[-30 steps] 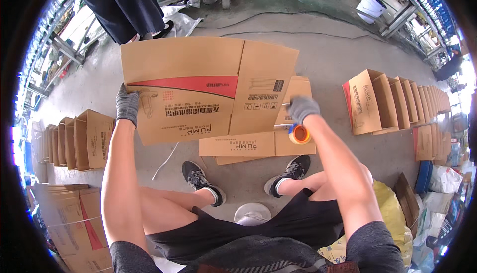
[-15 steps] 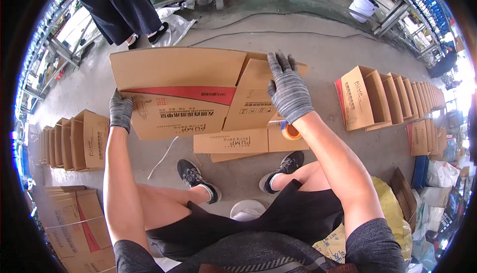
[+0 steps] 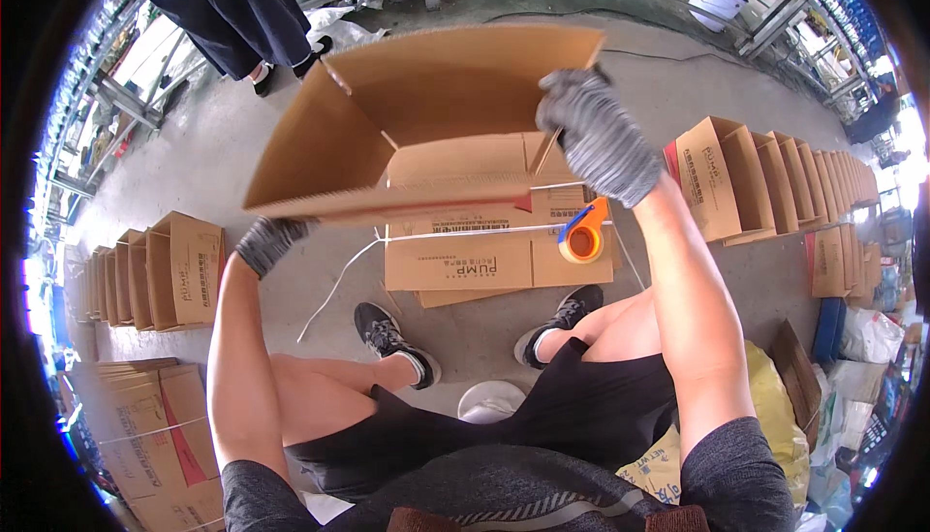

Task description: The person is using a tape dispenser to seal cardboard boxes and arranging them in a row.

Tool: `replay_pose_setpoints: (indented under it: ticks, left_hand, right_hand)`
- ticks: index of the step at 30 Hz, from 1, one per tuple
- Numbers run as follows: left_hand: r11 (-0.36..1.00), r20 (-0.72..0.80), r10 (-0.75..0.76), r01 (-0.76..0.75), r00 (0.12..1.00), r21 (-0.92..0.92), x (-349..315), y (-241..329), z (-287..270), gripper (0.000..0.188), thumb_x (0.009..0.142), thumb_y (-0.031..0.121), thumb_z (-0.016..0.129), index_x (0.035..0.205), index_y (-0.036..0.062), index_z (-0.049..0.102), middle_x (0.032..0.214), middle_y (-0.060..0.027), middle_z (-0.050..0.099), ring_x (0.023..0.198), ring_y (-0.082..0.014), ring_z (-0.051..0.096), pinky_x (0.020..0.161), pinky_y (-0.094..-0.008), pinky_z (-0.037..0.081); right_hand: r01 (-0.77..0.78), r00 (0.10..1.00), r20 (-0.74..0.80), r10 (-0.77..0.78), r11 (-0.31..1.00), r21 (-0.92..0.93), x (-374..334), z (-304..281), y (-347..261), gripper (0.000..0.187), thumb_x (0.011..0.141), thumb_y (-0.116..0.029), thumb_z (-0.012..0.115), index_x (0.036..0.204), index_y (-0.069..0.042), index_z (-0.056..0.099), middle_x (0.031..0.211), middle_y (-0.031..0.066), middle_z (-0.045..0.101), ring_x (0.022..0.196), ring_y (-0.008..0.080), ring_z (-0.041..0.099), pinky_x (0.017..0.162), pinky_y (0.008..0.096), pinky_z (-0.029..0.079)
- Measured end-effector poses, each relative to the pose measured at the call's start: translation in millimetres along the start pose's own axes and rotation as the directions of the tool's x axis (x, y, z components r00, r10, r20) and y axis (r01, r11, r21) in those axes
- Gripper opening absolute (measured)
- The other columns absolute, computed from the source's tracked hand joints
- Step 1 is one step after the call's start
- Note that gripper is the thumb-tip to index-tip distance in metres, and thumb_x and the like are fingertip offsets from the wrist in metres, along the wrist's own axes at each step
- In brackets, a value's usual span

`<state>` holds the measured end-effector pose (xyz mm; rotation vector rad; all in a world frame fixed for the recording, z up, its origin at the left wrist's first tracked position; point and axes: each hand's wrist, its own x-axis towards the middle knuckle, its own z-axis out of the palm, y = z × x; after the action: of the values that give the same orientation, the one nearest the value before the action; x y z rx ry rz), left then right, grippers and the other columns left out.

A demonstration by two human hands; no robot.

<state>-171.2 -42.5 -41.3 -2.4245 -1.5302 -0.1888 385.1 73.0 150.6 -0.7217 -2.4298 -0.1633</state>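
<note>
A brown cardboard box (image 3: 455,77) is held up in front of me, unfolded into a four-sided sleeve whose inside shows. In a grey knit glove, my left hand (image 3: 274,244) grips its near left edge, the fingers partly hidden beneath the board. My right hand (image 3: 603,140), gloved alike and slightly blurred, is closed round its right edge. Under the box, flat folded cartons (image 3: 436,266) lie stacked on the floor with white string (image 3: 436,235) across them. An orange and blue tape dispenser (image 3: 583,239) with a tape roll rests on the stack's right part.
Rows of opened boxes stand at right (image 3: 712,183) and left (image 3: 194,270). A tied bundle of flat cartons (image 3: 145,435) lies lower left. Yellow sacks (image 3: 770,406) are by my right side. Another person (image 3: 228,9) stands far left; a white bucket (image 3: 717,1) is far right.
The flattened box has been spread open into a sleeve and tilted so its inside faces me. My right hand moved right and now closes on the edge. The tape dispenser has come into fuller view.
</note>
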Motion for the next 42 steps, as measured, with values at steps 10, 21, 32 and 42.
replay_pose_setpoints:
  ticks: [10,21,32,42]
  left_hand:
    - [0.117,0.548,-0.244,0.585,0.800,-0.802,92,111,-103,0.072,0.076,0.027,0.085,0.135,0.0051,0.052,0.134,-0.0095,0.056,0.121,-0.0160,0.049,0.105,-0.0333,0.042]
    - [0.032,0.455,-0.286,0.483,0.843,-0.875,109,144,-52,0.083,0.079,0.057,0.074,0.134,0.0005,0.048,0.130,-0.0124,0.054,0.118,-0.0185,0.050,0.102,-0.0340,0.041]
    - [0.220,0.282,-0.556,0.466,0.782,-0.857,132,168,-54,0.101,0.069,0.022,0.088,0.147,0.0028,0.027,0.123,-0.0145,0.049,0.094,-0.0214,0.058,0.086,-0.0334,0.052]
    - [0.416,0.250,-0.626,0.588,0.738,-0.694,121,161,-30,0.051,0.101,0.024,0.045,0.146,0.0052,0.032,0.137,-0.0249,0.036,0.130,-0.0352,0.038,0.114,-0.0411,0.028]
  right_hand:
    - [-0.213,0.920,0.388,0.046,0.892,0.399,-38,61,2,0.040,0.082,-0.012,0.069,0.121,-0.016,0.064,0.156,0.0093,0.028,0.145,0.0397,0.021,0.115,0.0457,0.032]
    - [-0.825,0.564,0.638,0.525,0.321,0.465,-75,83,56,0.038,0.091,-0.024,0.064,0.127,-0.012,0.057,0.136,0.0110,0.054,0.125,0.0243,0.049,0.104,0.0371,0.042]
    - [-0.769,0.196,0.586,0.786,-0.247,0.589,-70,82,47,0.051,0.090,-0.042,0.065,0.135,-0.021,0.052,0.139,0.0045,0.047,0.124,0.0228,0.047,0.096,0.0511,0.041]
    - [-0.849,0.507,0.564,0.652,0.267,0.456,-86,101,23,0.043,0.096,-0.022,0.060,0.138,-0.025,0.051,0.159,0.0158,0.024,0.141,0.0300,0.035,0.109,0.0334,0.035]
